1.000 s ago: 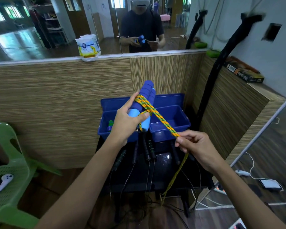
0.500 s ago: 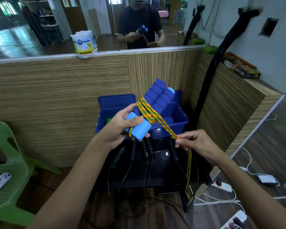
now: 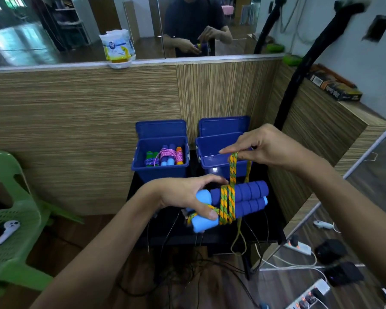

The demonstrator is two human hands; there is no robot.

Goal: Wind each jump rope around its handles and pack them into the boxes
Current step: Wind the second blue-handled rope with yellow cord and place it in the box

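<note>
2 hands: left (image 3: pixel 183 195) grips ribbed foam handles (image 3: pixel 243 199); right (image 3: pixel 267 148) pinches braided rope (image 3: pixel 232 166).

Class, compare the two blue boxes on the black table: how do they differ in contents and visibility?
The left box holds wound jump ropes; the right box shows no rope inside. The left box is fully in view; the right box is partly hidden by the right hand. Both are blue, with lids standing open behind.

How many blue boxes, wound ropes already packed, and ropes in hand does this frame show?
Blue boxes: 2, left box and right box
Wound ropes packed in left box: 3
Ropes in hand: 1, yellow-green rope
Total: 6
</note>
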